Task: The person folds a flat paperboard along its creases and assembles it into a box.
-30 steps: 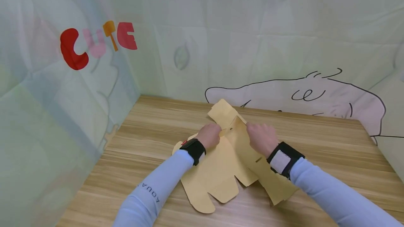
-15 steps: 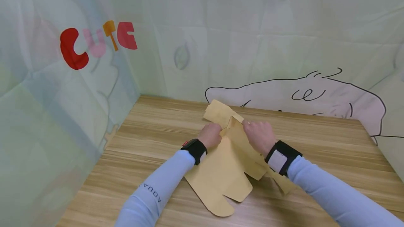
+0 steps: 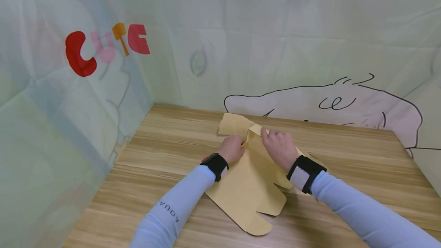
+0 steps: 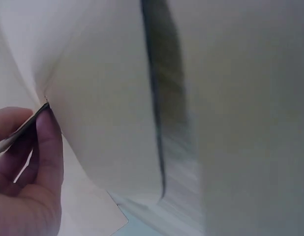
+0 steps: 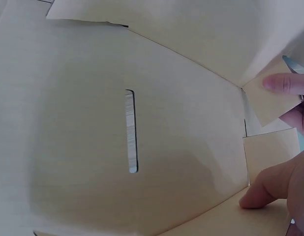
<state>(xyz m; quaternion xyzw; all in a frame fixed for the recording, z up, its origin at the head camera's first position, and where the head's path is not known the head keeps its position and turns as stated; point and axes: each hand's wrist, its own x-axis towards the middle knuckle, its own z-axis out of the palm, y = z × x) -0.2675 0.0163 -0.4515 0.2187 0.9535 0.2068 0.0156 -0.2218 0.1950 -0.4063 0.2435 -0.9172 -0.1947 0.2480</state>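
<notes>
A tan cardboard box blank (image 3: 237, 190), cut with flaps and tabs, stands partly folded between both hands. My left hand (image 3: 232, 149) pinches a small tab at its upper edge; the left wrist view shows thumb and fingers (image 4: 49, 157) on either side of that tab. My right hand (image 3: 280, 150) grips the folded edge of the panel just to the right, its thumb (image 5: 262, 189) pressed on the cardboard in the right wrist view. A narrow slot (image 5: 131, 132) is cut through the panel there. One end flap (image 3: 232, 124) sticks out beyond the hands, and rounded flaps point toward the front.
Underneath is a wood-grain table (image 3: 165, 133). A printed fabric backdrop (image 3: 206, 30) rises along the back and left edges, with CUTE lettering on the left. Both wrists wear black straps (image 3: 304, 173).
The cardboard has turned, its front flaps swinging right and its far end flap moving left and down. My right hand has shifted slightly left; both hands keep their hold.
</notes>
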